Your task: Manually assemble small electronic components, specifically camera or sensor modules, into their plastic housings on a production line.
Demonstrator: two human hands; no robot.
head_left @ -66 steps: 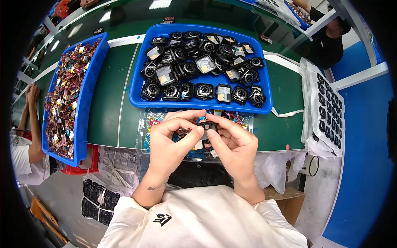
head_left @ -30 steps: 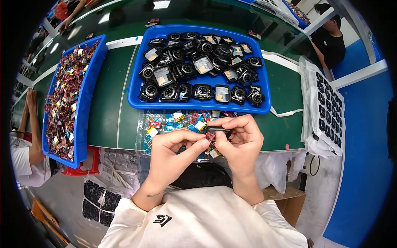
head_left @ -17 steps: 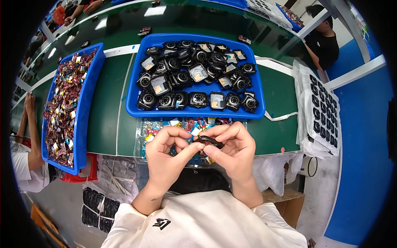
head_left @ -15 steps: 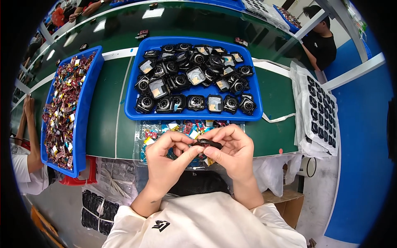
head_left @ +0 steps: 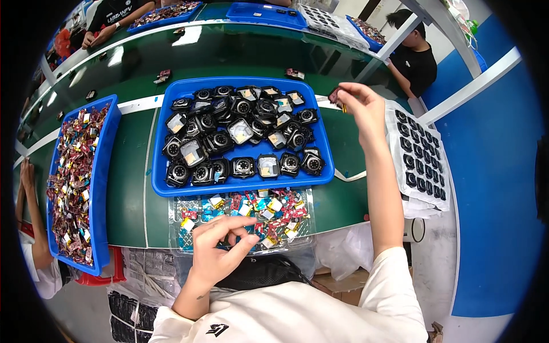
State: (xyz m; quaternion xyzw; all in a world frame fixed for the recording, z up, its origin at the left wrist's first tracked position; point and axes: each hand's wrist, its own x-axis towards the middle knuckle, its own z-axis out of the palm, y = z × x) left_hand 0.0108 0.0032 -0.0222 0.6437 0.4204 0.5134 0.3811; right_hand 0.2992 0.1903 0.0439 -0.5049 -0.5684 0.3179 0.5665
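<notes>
One circuit board, held aloft

The right hand pinches the board between thumb and fingertips, just right of the blue tub. The left hand, thumb and forefinger apart, appears to grip nothing above the clear tray. A slack pinch could drop the board; a lowered left hand could snag loose parts.

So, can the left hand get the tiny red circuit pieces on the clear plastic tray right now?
Probably yes: the left hand looks empty, thumb and forefinger apart, close beside the tiny red circuit pieces. Nothing seems to lie between, and the big blue plastic tub sits farther back.
</notes>
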